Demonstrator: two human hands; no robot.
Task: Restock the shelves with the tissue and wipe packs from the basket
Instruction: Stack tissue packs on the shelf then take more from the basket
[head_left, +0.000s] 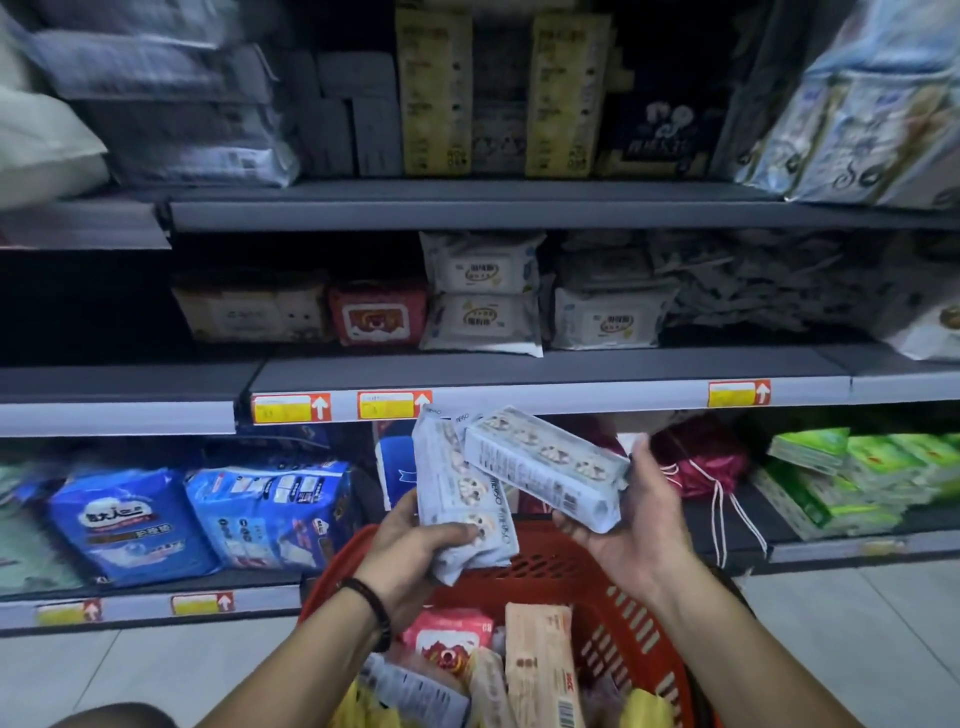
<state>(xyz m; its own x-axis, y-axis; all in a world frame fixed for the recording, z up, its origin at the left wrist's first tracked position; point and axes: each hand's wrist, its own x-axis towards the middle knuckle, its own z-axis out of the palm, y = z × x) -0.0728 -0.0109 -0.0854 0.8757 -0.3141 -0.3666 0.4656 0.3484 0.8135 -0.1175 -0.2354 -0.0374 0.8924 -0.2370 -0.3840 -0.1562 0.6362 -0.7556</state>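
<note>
My left hand (410, 558) grips a pale blue tissue pack (462, 499) with cartoon faces, held upright above the red basket (618, 618). My right hand (639, 525) holds a second matching pale blue pack (545, 467), tilted with its long side facing me. Both packs hover in front of the middle shelf edge (545, 397). In the basket lie a pink wipe pack (447, 642), a beige pack (540, 665) and several other packs.
The middle shelf holds white wipe packs (480, 296), a red wipe pack (379, 314) and a beige pack (249, 309). Blue bagged packs (130, 519) sit on the lower left shelf, green tissue packs (852, 478) on the lower right. The top shelf carries yellow boxes (434, 88).
</note>
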